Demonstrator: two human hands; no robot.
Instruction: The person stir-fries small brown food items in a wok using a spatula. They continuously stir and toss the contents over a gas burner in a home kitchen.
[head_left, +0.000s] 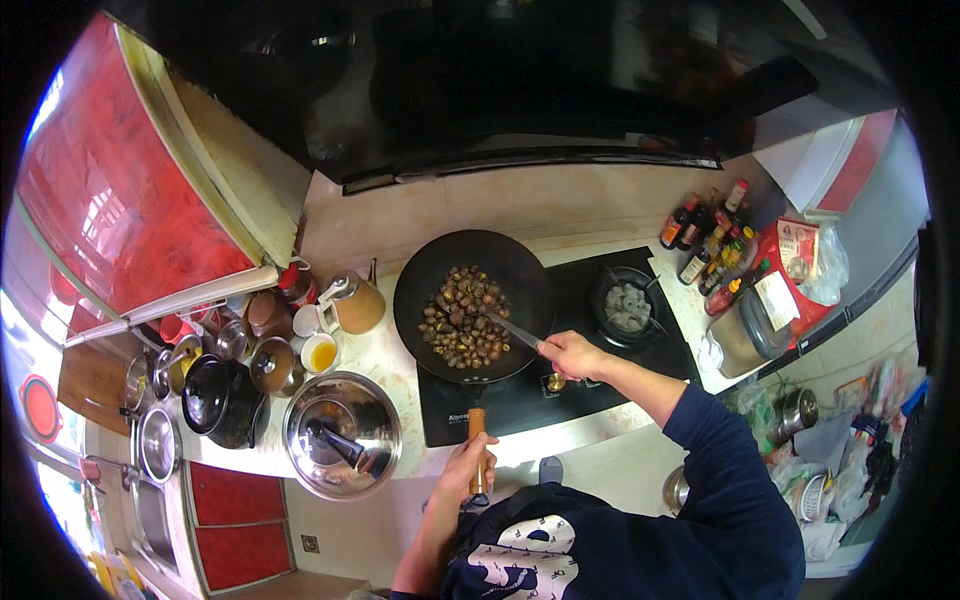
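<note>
A black wok (525, 300) rests over the left burner of the black glass gas hob (457, 416). Many brown, round nuts (465, 322), chestnuts by their look, lie heaped in it; several show yellow splits. My left hand (466, 466) is closed around the wok's wooden handle (478, 424), which points towards me. In my right hand (571, 355) is the handle of a metal spatula (512, 328). Its shaft slants down to the left, and its blade is hidden among the chestnuts.
Left of the hob stand a steel lid (341, 480), a black pot (247, 405), a cup of yellow liquid (322, 356) and an oil pot (358, 306). Sauce bottles (694, 259) and a lidded container (742, 341) stand right of the second burner (628, 306). A dark range hood (480, 97) hangs above.
</note>
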